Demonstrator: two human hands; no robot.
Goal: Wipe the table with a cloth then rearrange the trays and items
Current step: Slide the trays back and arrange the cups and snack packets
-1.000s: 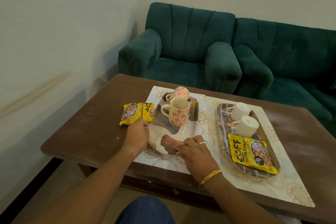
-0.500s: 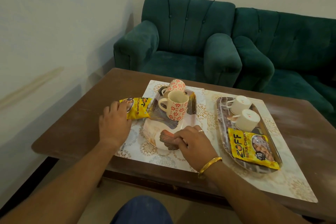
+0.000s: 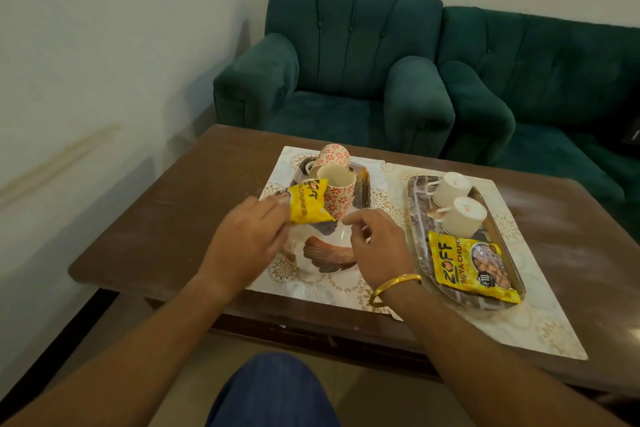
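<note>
- Yellow snack packet [image 3: 308, 205] pinched in the left hand [image 3: 242, 246], lifted over the left feather-print tray [image 3: 325, 253], just before the patterned mugs [image 3: 337, 191].
- Right hand [image 3: 377, 246] hovers loosely curled above that tray — holding nothing.
- Right tray [image 3: 415, 218] holds two white cups [image 3: 457, 208] and a second packet [image 3: 471, 267].

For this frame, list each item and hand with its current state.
Left hand: holding yellow snack packet, lifted.
Right hand: open, empty, over the feather-print tray.
Red-patterned mugs: one upright, one tipped.
White cups: on their sides.
Second yellow packet: flat on the silver tray.
</note>
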